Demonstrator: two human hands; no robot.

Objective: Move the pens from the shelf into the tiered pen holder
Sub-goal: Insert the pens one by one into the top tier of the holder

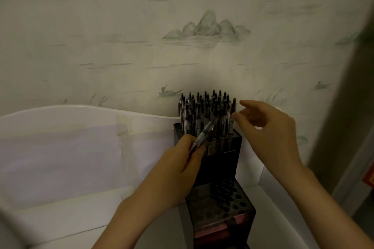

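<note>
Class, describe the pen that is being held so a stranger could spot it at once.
Start at the black pen holder against the wall. Its tall back tier is packed with upright pens. The held pen is the one slanting across them, gripped by the left hand.

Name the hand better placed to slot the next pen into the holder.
Left. The left hand already grips a pen right at the holder; the right hand is open, holding nothing.

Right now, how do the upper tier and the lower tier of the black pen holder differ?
The upper tier at the back is crowded with upright pens; the lower tier in front shows only empty round holes. The upper tier stands taller and nearer the wall; the lower tier sits nearer the person. Both are black blocks.
</note>
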